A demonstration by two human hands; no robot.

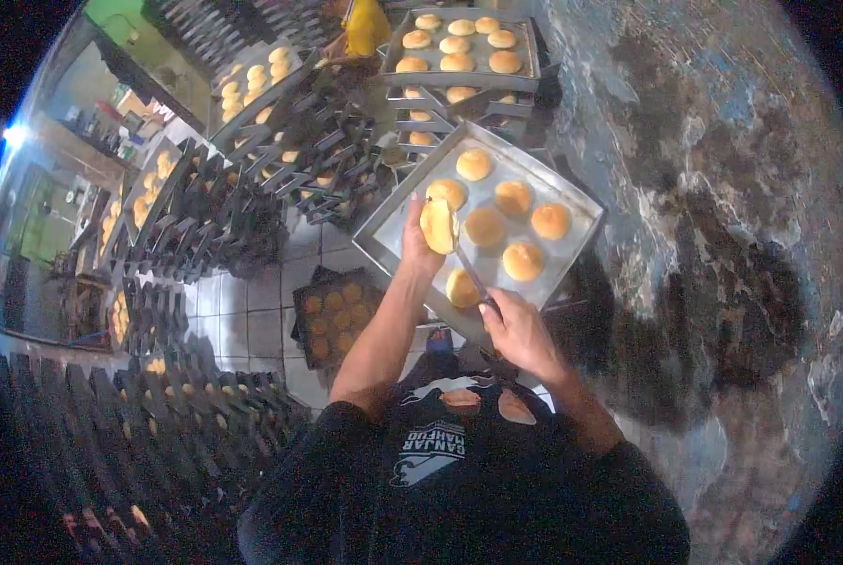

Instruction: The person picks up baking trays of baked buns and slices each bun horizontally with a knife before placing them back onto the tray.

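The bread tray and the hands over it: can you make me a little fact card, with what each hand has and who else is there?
Left hand: holding up a bun
Right hand: gripping a knife-like tool, its tip at the held bun's edge
Tray: metal, under the hands, with seven buns showing
Held bun cut through: can't tell
Beyond it: another tray of buns
Someone else: a person in yellow, near the top of the view
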